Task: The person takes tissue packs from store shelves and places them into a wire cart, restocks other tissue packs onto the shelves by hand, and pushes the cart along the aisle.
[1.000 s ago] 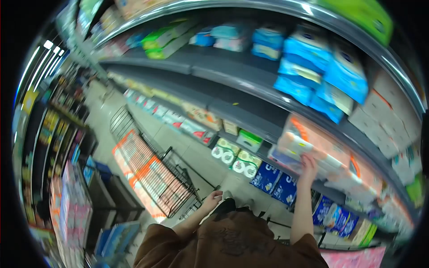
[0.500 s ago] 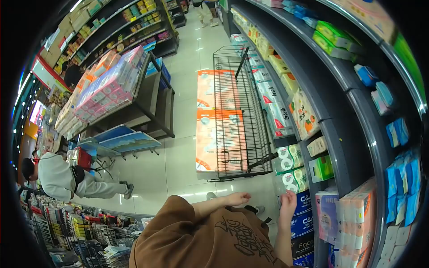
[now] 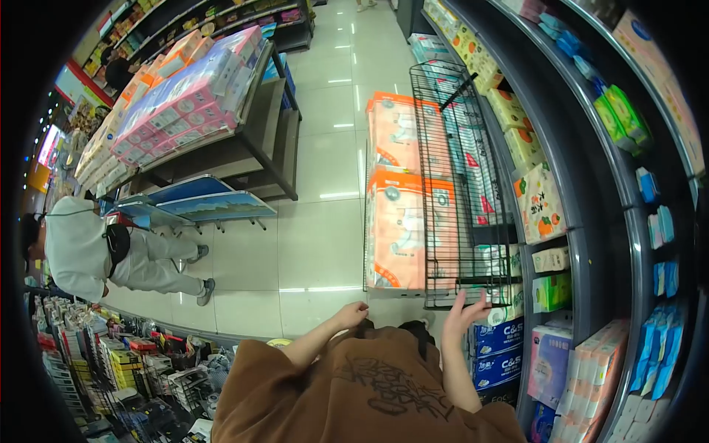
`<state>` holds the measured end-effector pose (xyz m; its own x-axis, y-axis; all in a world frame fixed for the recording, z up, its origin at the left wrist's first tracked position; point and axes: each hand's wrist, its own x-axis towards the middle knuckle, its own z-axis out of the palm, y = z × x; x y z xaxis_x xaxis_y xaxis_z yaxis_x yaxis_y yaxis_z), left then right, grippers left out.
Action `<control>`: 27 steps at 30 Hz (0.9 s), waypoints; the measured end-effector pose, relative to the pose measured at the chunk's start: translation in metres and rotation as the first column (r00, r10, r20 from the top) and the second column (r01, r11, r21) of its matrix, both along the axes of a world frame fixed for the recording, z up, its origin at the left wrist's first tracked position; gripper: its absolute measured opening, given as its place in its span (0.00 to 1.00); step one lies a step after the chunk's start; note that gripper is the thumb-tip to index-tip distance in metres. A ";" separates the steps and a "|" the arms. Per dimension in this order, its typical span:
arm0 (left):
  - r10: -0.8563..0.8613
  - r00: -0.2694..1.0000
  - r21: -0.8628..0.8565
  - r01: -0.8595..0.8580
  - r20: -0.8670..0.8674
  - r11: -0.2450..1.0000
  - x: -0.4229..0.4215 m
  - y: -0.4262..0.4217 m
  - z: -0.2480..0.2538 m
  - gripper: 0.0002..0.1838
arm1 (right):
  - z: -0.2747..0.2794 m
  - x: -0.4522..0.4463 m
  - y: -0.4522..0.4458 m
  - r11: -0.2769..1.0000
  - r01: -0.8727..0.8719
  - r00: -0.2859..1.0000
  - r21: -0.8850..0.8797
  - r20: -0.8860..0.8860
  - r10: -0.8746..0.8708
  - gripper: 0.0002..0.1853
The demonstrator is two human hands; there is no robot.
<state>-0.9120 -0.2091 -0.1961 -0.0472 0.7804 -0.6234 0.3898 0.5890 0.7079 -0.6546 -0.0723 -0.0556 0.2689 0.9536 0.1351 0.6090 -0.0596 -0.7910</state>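
My right hand (image 3: 464, 317) is raised at the near end of a black wire rack (image 3: 465, 199), its fingers apart. The fingertips overlap the rack's near edge; whether they touch it I cannot tell. My left hand (image 3: 352, 315) is in front of my body with its fingers curled in, and nothing shows in it. Just beyond it stand large orange packs (image 3: 399, 236) of what looks like tissue paper, partly behind the rack's wires. The rack leans over the packs, against the shelf side.
Grey shelves (image 3: 543, 96) with tissue packs run along the right; blue C&S boxes (image 3: 498, 369) stand low beside me. At left are a display table (image 3: 288, 148) with pink packs (image 3: 177, 111), blue folding tables (image 3: 221, 207) and a person in white (image 3: 81, 236). Tiled floor (image 3: 317, 244) lies between.
The view has shifted, so the rack and packs appear further right. My right hand has risen toward the rack's near edge with fingers spreading. My left hand has moved left and curled.
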 end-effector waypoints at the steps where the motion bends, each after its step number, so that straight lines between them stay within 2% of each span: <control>1: 0.073 0.997 0.044 -0.073 -0.003 0.996 -0.013 -0.008 -0.008 0.23 | 0.000 -0.012 0.008 0.998 0.070 0.997 -0.007 0.017 -0.070 0.27; 2: 0.128 0.992 -0.003 -0.128 0.002 0.992 -0.026 -0.017 -0.016 0.23 | -0.002 -0.021 0.012 0.990 0.140 0.990 -0.015 0.037 -0.139 0.26; 3: 0.183 0.983 -0.051 -0.183 0.008 0.982 -0.035 -0.021 -0.012 0.23 | -0.008 -0.024 0.016 0.984 0.164 0.986 0.074 0.013 -0.165 0.19; 6: 0.331 0.942 -0.127 -0.322 0.051 0.938 -0.045 -0.025 -0.025 0.24 | -0.035 -0.012 0.043 0.965 0.193 0.980 0.175 0.019 -0.199 0.13; 8: 0.395 0.912 -0.142 -0.379 0.109 0.914 -0.049 -0.019 -0.038 0.24 | -0.050 -0.003 0.069 0.941 0.264 0.957 0.214 0.063 -0.283 0.12; 9: 0.393 0.910 -0.192 -0.365 0.134 0.911 -0.048 -0.004 -0.027 0.24 | -0.046 -0.002 0.082 0.935 0.276 0.948 0.225 0.095 -0.302 0.12; 11: 0.308 0.944 -0.178 -0.285 0.122 0.942 -0.043 0.029 -0.033 0.24 | -0.031 0.001 0.108 0.929 0.305 0.922 0.211 0.180 -0.343 0.14; 13: 0.258 0.960 -0.183 -0.235 0.112 0.955 -0.033 0.077 -0.021 0.24 | -0.015 0.005 0.142 0.916 0.352 0.922 0.194 0.098 -0.375 0.15; 15: 0.161 0.984 -0.067 -0.156 0.078 0.986 -0.024 0.118 -0.044 0.24 | -0.025 0.022 0.168 0.902 0.374 0.913 0.217 0.087 -0.399 0.17; 17: 0.111 0.988 -0.006 -0.111 0.104 0.994 -0.013 0.168 -0.035 0.25 | -0.023 0.032 0.196 0.892 0.373 0.905 0.257 0.114 -0.411 0.16; 20: -0.033 0.999 0.064 0.034 -0.015 0.997 -0.004 0.239 -0.002 0.27 | -0.028 0.056 0.238 0.899 0.348 0.925 0.264 0.058 -0.375 0.19; 23: -0.039 0.997 -0.045 0.042 0.061 0.998 0.006 0.293 0.010 0.30 | -0.032 0.078 0.275 0.898 0.324 0.942 0.297 -0.010 -0.336 0.21; 26: 0.108 0.972 -0.235 -0.057 0.209 0.970 0.035 0.340 0.038 0.35 | -0.030 0.089 0.304 0.902 0.293 0.952 0.317 -0.006 -0.307 0.21; 27: 0.151 0.943 -0.272 -0.068 0.298 0.960 0.043 0.355 0.044 0.41 | -0.030 0.093 0.311 0.909 0.270 0.957 0.318 0.012 -0.289 0.20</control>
